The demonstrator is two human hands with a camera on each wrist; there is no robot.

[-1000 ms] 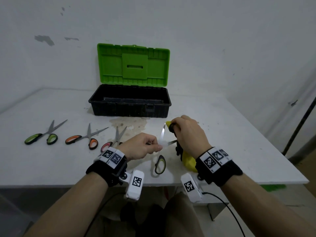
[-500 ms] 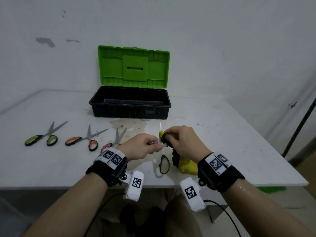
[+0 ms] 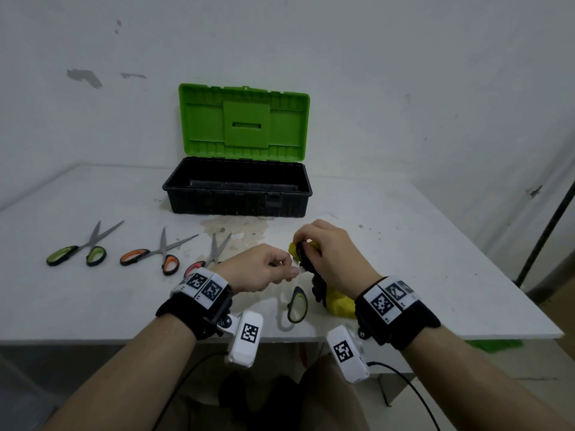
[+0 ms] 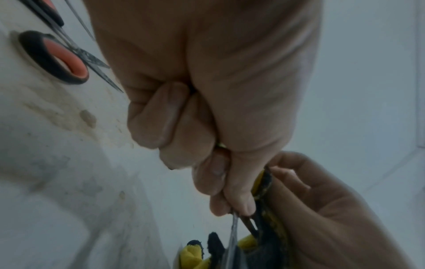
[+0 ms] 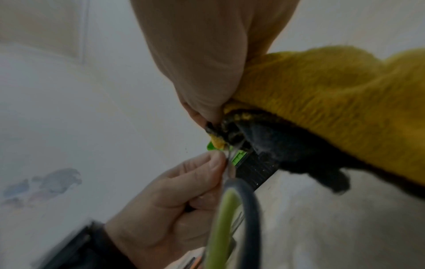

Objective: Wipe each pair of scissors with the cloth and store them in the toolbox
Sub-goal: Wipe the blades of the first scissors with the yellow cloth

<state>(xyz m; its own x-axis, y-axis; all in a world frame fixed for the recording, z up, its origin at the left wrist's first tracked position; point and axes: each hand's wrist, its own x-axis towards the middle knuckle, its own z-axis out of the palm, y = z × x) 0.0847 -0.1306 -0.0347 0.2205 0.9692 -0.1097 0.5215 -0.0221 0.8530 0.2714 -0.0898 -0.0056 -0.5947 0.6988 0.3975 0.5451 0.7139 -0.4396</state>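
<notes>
The left hand (image 3: 263, 269) pinches the scissors (image 3: 297, 303) near the pivot, a green-lined handle loop hanging below. The right hand (image 3: 329, 256) grips the yellow cloth (image 3: 340, 301) bunched round the blades. Thin, stiff, sharp steel looks likely to slip, so hold it at the pivot or handles. All this is in front of the open toolbox (image 3: 236, 197); three more pairs lie front-left of it

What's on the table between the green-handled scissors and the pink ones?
The orange-handled scissors lie there, open, between the green-handled scissors and the pink ones, in the head view.
</notes>
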